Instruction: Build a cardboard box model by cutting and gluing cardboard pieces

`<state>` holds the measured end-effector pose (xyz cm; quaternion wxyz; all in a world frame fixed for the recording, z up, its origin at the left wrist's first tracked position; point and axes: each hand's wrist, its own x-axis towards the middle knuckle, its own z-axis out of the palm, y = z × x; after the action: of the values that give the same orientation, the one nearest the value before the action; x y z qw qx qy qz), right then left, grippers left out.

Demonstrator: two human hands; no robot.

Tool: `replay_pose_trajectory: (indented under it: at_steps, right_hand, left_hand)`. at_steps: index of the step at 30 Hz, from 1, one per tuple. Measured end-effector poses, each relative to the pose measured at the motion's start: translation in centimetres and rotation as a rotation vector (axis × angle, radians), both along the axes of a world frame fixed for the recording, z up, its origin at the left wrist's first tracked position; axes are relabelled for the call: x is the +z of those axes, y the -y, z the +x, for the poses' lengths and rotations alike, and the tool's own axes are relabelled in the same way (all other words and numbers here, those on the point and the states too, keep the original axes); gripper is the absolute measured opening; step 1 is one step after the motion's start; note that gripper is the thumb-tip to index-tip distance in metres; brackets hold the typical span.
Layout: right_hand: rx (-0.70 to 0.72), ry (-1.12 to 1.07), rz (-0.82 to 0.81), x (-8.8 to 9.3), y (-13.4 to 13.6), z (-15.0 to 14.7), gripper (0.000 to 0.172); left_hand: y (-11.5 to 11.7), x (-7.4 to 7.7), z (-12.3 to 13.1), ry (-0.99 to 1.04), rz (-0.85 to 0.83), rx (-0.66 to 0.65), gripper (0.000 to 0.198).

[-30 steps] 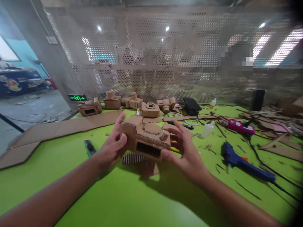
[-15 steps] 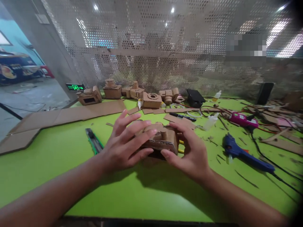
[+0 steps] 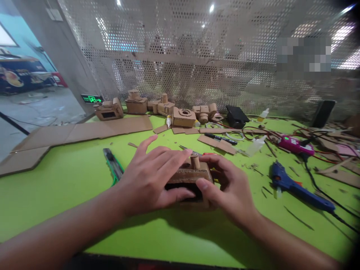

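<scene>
A small cardboard camera model point(image 3: 194, 174) rests on the green table point(image 3: 70, 187), its dark opening facing me. My left hand point(image 3: 152, 176) lies over its top and left side, fingers stretched across it and thumb at the front edge. My right hand point(image 3: 227, 185) wraps round its right end, thumb pressed on the front. Both hands hold the model down on the table.
A green utility knife point(image 3: 112, 168) lies left of the hands, a blue glue gun point(image 3: 298, 187) and a pink one point(image 3: 294, 144) to the right with cables. Several cardboard models point(image 3: 157, 107) line the perforated screen; flat cardboard sheets point(image 3: 70, 133) lie at left.
The model, held up off the table a second ago, has come down onto the table. My left hand moved over its top and both hands closed round it.
</scene>
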<state>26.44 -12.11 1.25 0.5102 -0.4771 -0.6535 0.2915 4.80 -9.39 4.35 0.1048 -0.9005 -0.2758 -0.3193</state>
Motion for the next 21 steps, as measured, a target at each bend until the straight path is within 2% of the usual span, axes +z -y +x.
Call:
replay_pose_trajectory:
  at_steps: [6, 14, 17, 21]
  right_hand:
    - [0.013, -0.007, 0.007, 0.1, 0.23, -0.1, 0.046]
    - [0.023, -0.004, 0.043, -0.06, 0.4, -0.51, 0.052]
    - [0.026, -0.005, 0.063, 0.08, 0.46, -0.45, 0.052]
    - [0.038, 0.008, 0.116, 0.53, 0.52, -0.19, 0.052]
  left_hand:
    - [-0.03, 0.21, -0.01, 0.014, -0.076, -0.02, 0.048]
    - [0.06, 0.02, -0.1, -0.005, 0.057, -0.06, 0.049]
    - [0.22, -0.16, 0.06, 0.062, 0.045, -0.064, 0.05]
    - [0.49, -0.2, 0.25, 0.1, -0.038, -0.04, 0.061]
